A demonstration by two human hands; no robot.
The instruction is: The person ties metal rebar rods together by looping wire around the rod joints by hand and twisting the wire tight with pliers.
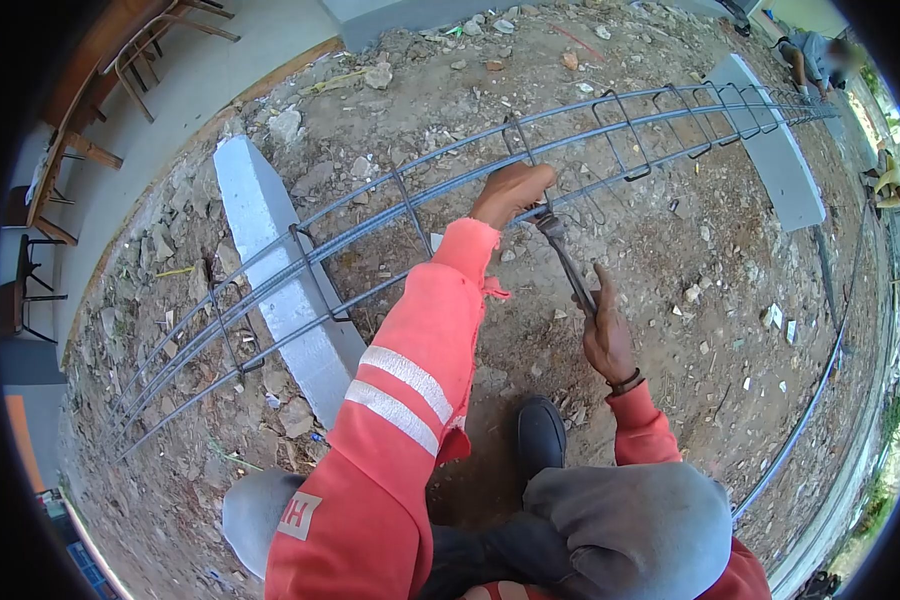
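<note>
A long cage of steel bars (370,222) with square stirrups (407,205) runs across the view, resting on a pale block (285,255) at the left and a grey one (775,160) at the right. My left hand (515,190) is closed at the cage, by a stirrup and the near bar; what its fingers grip is hidden. Dark long-handled pliers (560,245) have their jaws at the near bar, just below my left hand. Around their handles my right hand (608,330) is wrapped, with one finger pointing up.
Rubble and stones (285,125) cover the dirt ground. Wooden furniture (95,150) stands at the upper left. Another person (815,60) crouches by the cage's far right end. A long bar or pipe (795,430) curves along the right.
</note>
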